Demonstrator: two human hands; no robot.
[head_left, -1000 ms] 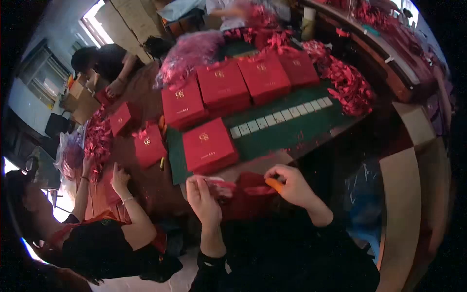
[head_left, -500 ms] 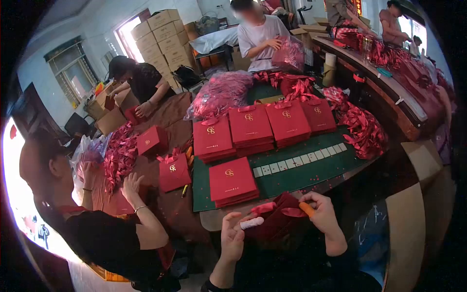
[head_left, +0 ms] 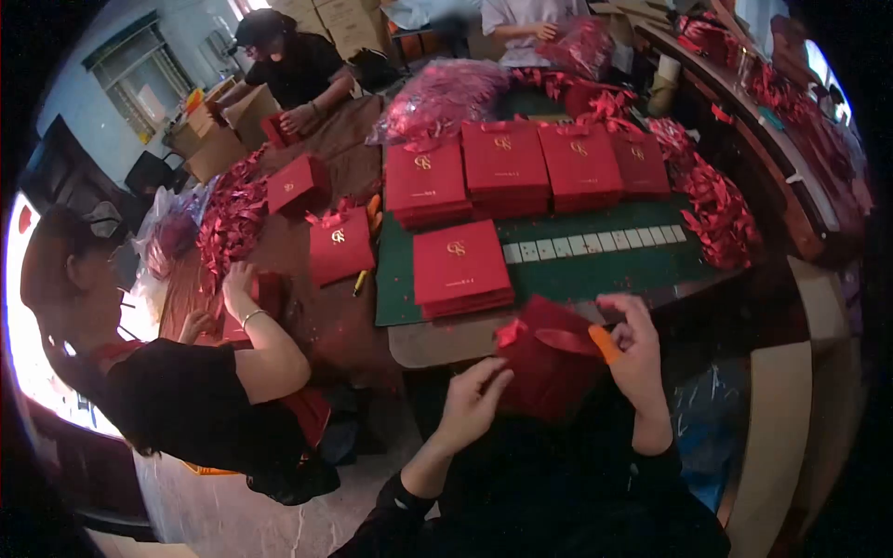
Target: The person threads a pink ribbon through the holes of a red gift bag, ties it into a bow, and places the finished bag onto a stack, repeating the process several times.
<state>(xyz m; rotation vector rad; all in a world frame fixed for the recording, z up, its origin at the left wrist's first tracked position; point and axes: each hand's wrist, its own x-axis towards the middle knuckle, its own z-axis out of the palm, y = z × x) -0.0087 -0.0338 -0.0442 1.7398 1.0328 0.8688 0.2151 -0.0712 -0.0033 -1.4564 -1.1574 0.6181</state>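
A dark red paper gift bag with a red ribbon is tilted in front of me. My left hand pinches its left edge between thumb and fingers; some fingertips are hidden behind the bag. At the bag's right side is my right hand, its thumb in an orange finger cover touching by the ribbon's end. The other fingers of that hand are raised and bent, with a gap to the thumb. Just beyond the bag lies a stack of red bags with gold lettering.
More stacked red bags stand on the green mat, beside a row of white cards. Heaped red ribbons lie at right. A co-worker sits at left; another person works behind. Cardboard stands at right.
My view has tipped downward. The bag has turned and is lifted more into sight. My left hand has closed on its left edge, hiding the white finger cover. My right-hand fingers have spread from the thumb.
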